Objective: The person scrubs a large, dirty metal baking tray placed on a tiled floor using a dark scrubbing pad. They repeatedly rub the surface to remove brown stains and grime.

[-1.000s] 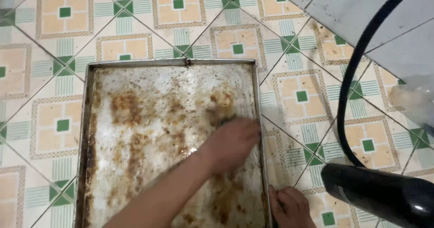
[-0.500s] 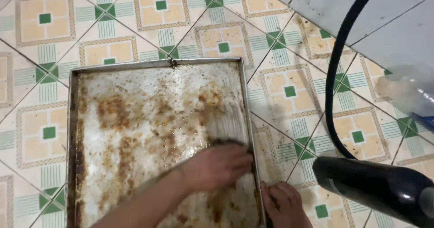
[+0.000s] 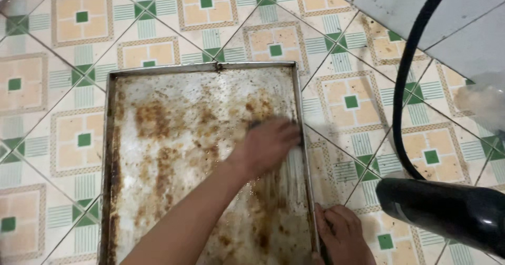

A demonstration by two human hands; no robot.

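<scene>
A large rectangular metal tray (image 3: 158, 75), stained with brown rust-like residue, lies flat on the patterned tile floor. My left hand (image 3: 265, 146) reaches across from the lower left. It presses down on the tray's right half, fingers curled over a small dark scrubbing pad (image 3: 254, 123) that is mostly hidden and blurred. My right hand (image 3: 342, 233) grips the tray's right rim near the bottom of the view, with the fingers on the rim.
A black hose (image 3: 407, 81) curves down the right side to a thick black cylindrical object (image 3: 447, 212) at the lower right. A clear plastic item (image 3: 484, 99) sits at the right edge. Grey tiles (image 3: 463, 28) fill the upper right corner.
My left hand slid down the tray's right side, then moved back up toward the middle. My right hand stayed on the rim. The view shifted slightly.
</scene>
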